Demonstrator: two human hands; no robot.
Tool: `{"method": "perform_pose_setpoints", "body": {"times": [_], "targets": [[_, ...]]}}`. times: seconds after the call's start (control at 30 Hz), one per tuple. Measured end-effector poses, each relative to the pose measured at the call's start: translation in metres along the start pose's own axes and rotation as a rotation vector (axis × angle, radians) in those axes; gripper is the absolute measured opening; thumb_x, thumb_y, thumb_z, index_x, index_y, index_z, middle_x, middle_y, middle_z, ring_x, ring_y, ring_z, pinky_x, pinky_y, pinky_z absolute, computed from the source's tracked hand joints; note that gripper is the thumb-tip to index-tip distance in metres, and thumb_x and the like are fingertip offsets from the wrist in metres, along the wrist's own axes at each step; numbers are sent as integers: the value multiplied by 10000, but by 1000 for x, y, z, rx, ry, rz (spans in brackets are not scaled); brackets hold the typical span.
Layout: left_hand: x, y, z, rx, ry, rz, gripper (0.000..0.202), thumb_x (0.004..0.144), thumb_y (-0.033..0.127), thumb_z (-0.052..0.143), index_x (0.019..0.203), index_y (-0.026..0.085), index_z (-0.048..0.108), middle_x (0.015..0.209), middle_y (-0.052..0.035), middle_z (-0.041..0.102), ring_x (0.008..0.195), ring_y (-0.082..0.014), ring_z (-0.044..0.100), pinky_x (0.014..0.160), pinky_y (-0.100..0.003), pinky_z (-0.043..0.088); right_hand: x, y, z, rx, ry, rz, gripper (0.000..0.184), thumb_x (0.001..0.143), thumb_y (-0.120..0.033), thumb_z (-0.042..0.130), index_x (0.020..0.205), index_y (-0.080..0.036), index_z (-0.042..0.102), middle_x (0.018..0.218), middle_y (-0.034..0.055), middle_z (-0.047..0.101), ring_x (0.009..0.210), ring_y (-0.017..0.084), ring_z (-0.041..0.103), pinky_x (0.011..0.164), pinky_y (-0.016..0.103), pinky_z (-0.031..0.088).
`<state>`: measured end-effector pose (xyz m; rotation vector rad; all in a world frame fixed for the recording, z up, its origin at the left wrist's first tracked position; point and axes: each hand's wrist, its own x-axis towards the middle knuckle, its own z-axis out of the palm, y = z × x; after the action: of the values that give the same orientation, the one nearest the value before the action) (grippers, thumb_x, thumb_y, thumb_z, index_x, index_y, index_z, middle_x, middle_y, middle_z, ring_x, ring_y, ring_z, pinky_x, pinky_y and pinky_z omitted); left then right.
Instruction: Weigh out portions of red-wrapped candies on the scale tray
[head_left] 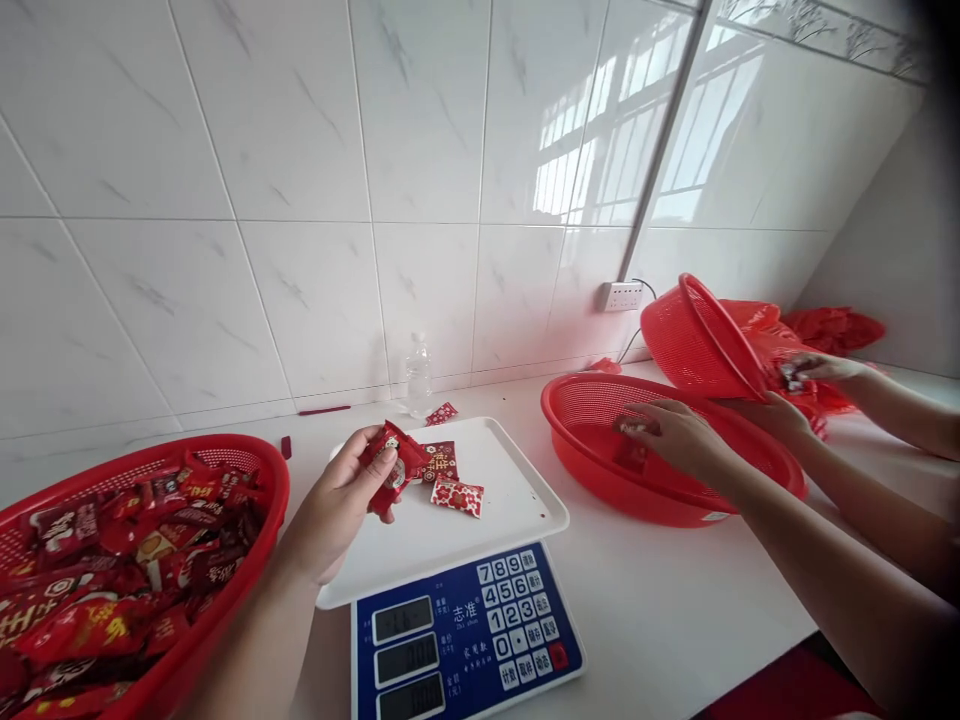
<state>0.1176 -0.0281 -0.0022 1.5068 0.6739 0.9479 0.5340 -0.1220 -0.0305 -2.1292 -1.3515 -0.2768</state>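
Head view: red packets are held in the left hand, pinched between thumb and fingers above the white tray of a scale; by the right hand, a small packet, partly hidden, is gripped at the fingertips over the inside of a wide red basket. On the tray, just beyond the left hand, a dark red packet is seen lying flat, with a flowered packet placed just beside it; in front of the tray, the blue keypad panel of the scale is turned toward the camera, its display figures too faint to be read. At the left, a large red basket is filled with mixed wrapped packets; against the tiled wall, a clear bottle is stood upright on the tabletop, with another small packet near its base. Farther right, a tilted red basket is steadied by one hand of another person; near red plastic bags, a small pale item is held in that person's other hand.
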Motion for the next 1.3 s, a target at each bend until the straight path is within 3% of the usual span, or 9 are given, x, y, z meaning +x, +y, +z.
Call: {"method": "perform_pose_setpoints", "body": {"times": [0.07, 0.13, 0.3, 0.5, 0.77, 0.9, 1.03, 1.2, 1.3], "targets": [[1, -1, 0, 9, -5, -3, 290, 878, 453, 562, 1048, 219, 560, 839, 6, 548, 657, -99, 483, 492, -189, 453, -4, -16, 4, -22, -24, 1, 417, 781, -320, 580, 1132, -106, 653, 1296, 271, 496, 1232, 513, 398, 918, 696, 345], [2, -1, 0, 6, -10, -10, 282, 883, 447, 553, 1036, 210, 558, 840, 2, 551, 659, -99, 493, 497, -189, 454, -14, -43, 11, 8, -82, -72, 453, 816, -343, 541, 1210, -131, 612, 1370, 228, 443, 1289, 462, 356, 988, 651, 324], [2, 1, 0, -10, -4, -24, 290, 868, 446, 567, 1033, 208, 551, 847, 1, 553, 662, -100, 512, 507, -195, 466, -50, -134, 38, 185, -415, -413, 450, 891, -438, 483, 1275, -218, 560, 1302, 91, 563, 1171, 227, 545, 994, 382, 445], [2, 0, -6, 15, 19, -51, 320, 849, 471, 568, 1033, 211, 538, 827, 6, 551, 695, -118, 541, 554, -221, 494, -63, -200, 62, 241, -574, -537, 481, 837, -267, 584, 1311, -205, 533, 1257, 110, 588, 1125, 237, 564, 955, 380, 455], [5, -18, -8, 432, -178, 14, 249, 912, 378, 468, 1100, 238, 549, 1041, -45, 638, 940, -195, 593, 814, -329, 484, -58, -194, 69, 215, -480, -483, 411, 842, -191, 538, 1251, -215, 571, 1100, 106, 623, 1007, 230, 593, 871, 375, 467], [6, -22, -7, 682, -117, 89, 259, 905, 240, 440, 1129, 231, 569, 1187, -58, 620, 1105, -221, 559, 945, -363, 427, -55, -188, 69, 199, -443, -454, 378, 841, -201, 540, 1216, -207, 585, 1102, 102, 624, 1000, 229, 594, 858, 369, 467], [8, -25, -11, 850, -70, 117, 286, 866, 182, 475, 1111, 197, 622, 1176, -82, 608, 1129, -231, 540, 965, -366, 416, -53, -192, 63, 182, -449, -437, 373, 837, -211, 537, 1205, -193, 595, 1114, 114, 630, 1022, 243, 594, 854, 373, 470], [7, -28, -13, 856, -207, 91, 268, 843, 196, 509, 1042, 245, 682, 1053, -52, 647, 1010, -232, 586, 902, -375, 447, -51, -198, 61, 169, -465, -430, 367, 858, -236, 514, 1213, -185, 592, 1131, 120, 632, 1044, 249, 590, 881, 383, 460], [6, -30, -10, 831, -195, 63, 302, 821, 229, 557, 1104, 244, 662, 1108, -75, 640, 1053, -269, 572, 909, -418, 443, -48, -199, 65, 179, -473, -447, 358, 881, -256, 488, 1220, -198, 587, 1164, 112, 630, 1087, 255, 568, 905, 398, 450]]}}
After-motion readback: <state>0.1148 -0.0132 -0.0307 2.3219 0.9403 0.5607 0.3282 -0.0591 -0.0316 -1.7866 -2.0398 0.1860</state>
